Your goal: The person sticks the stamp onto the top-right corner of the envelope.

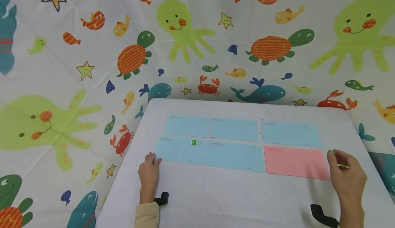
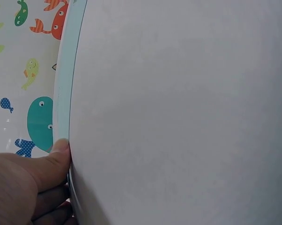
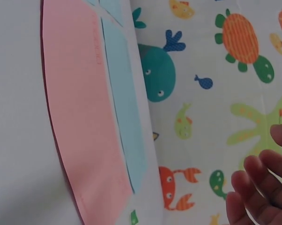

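Observation:
In the head view my left hand (image 1: 149, 173) rests at the left edge of the lower-left blue envelope (image 1: 176, 154). Its thumb touches the envelope's near corner. The left wrist view shows that thumb on the blue strip of the envelope (image 2: 66, 93). A small green stamp (image 1: 193, 142) lies near this envelope's upper right corner. Just right of the pink envelope (image 1: 296, 163) is my right hand (image 1: 348, 173), fingers loosely bent. Small green pieces show beside and behind its fingers. The right wrist view has one green piece (image 3: 134, 217) on the table, apart from the hand.
Several more blue envelopes (image 1: 231, 130) lie flat in two rows on the white table (image 1: 216, 200). Printed boxes mark their upper corners. A cloth (image 1: 197, 49) with sea animals hangs behind and to the sides. Black straps (image 1: 322, 216) sit at the wrists.

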`<state>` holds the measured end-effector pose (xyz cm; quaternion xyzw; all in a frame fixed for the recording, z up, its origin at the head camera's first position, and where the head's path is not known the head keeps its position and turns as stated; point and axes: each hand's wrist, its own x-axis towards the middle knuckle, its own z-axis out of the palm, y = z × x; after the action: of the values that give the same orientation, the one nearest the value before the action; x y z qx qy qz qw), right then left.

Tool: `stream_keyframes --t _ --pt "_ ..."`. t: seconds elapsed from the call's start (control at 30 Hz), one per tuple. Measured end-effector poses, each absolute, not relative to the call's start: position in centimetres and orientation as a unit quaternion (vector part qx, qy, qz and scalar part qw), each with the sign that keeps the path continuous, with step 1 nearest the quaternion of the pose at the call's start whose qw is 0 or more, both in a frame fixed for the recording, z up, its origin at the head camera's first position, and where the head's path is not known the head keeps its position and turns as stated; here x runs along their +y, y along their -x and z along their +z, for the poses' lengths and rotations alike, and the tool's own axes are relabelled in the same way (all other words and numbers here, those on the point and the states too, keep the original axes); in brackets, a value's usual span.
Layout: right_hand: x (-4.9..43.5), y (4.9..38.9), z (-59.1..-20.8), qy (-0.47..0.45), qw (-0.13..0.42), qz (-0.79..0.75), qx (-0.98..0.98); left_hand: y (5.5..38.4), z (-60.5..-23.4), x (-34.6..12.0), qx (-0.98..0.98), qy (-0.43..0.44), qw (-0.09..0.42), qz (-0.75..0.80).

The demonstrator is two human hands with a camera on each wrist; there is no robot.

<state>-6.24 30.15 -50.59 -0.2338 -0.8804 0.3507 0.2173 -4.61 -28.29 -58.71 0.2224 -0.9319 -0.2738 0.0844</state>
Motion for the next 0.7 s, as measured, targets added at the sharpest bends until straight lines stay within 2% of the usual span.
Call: stream_keyframes --t 0.47,0.7 --pt "32.9 6.3 -50.4 0.324 0.149 0.356 -0.864 4.6 -58.4 -28.0 -0.932 -0.225 0.083 -0.272" --pt "34.3 6.5 -50.2 0.35 0.144 0.36 -0.853 4.4 -58.7 -27.9 -0.929 -0.226 0.091 -0.279"
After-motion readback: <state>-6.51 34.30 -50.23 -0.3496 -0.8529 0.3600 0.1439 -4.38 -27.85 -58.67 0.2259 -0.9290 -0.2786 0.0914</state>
